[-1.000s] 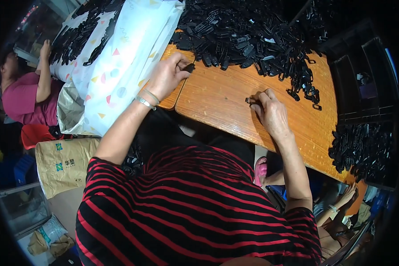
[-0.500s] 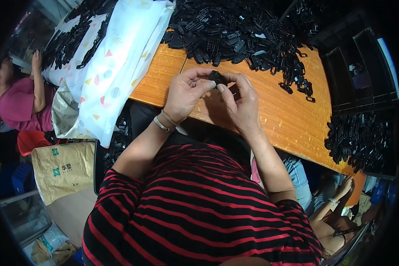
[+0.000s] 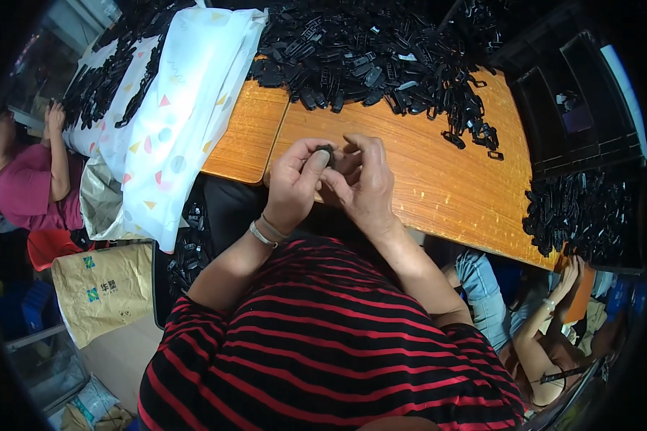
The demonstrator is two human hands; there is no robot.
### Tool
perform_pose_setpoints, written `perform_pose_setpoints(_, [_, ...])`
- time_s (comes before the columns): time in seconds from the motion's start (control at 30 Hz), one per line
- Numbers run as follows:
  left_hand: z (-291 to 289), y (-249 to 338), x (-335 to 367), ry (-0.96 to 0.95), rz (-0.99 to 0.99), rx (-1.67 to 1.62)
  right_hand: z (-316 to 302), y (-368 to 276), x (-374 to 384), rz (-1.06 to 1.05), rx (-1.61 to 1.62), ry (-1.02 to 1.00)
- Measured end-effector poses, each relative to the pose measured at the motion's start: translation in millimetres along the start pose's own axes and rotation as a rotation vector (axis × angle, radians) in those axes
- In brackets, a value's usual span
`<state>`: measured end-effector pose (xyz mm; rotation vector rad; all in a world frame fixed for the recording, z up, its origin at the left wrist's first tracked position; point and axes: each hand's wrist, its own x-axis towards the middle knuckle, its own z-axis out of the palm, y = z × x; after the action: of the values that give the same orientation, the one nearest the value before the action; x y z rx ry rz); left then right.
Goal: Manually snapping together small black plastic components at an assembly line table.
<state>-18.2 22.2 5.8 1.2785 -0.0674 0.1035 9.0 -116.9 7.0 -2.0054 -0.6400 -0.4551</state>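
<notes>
Just past the table's near edge, my left hand [image 3: 293, 181] pinches a small black plastic part [image 3: 327, 152] between thumb and fingers; most of the part is covered. Close on its right is my right hand [image 3: 370, 188], its fingers curved and apart and its thumb pointing toward the left hand. I see nothing held in the right hand, though some of its fingertips are hidden. Beyond both hands a large heap of black plastic parts [image 3: 366, 61], several of them frame-shaped, covers the far side of the wooden table [image 3: 424, 165].
White patterned sheeting [image 3: 187, 93] drapes at the left. Another black pile [image 3: 575, 215] lies at the right, below a dark crate [image 3: 575, 108]. A brown sack [image 3: 108, 291] stands lower left. Other people sit at the left [image 3: 39, 179] and lower right [image 3: 539, 345].
Both hands have come nearer to me and slightly left with the black part. My right fingers have moved off the part and spread; the left hand keeps hold. The view has shifted slightly.
</notes>
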Motion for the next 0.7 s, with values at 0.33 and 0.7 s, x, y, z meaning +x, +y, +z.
perform_pose_setpoints(0.33, [-38.1,23.3,-27.7,0.016,-0.107,0.155,31.2,-20.3,-9.8,0.138,0.191,-0.427])
perform_pose_setpoints(0.7, [-16.5,31.7,-8.4,-0.083,0.202,0.342,1.9,-6.0,3.8,0.082,0.361,-0.364])
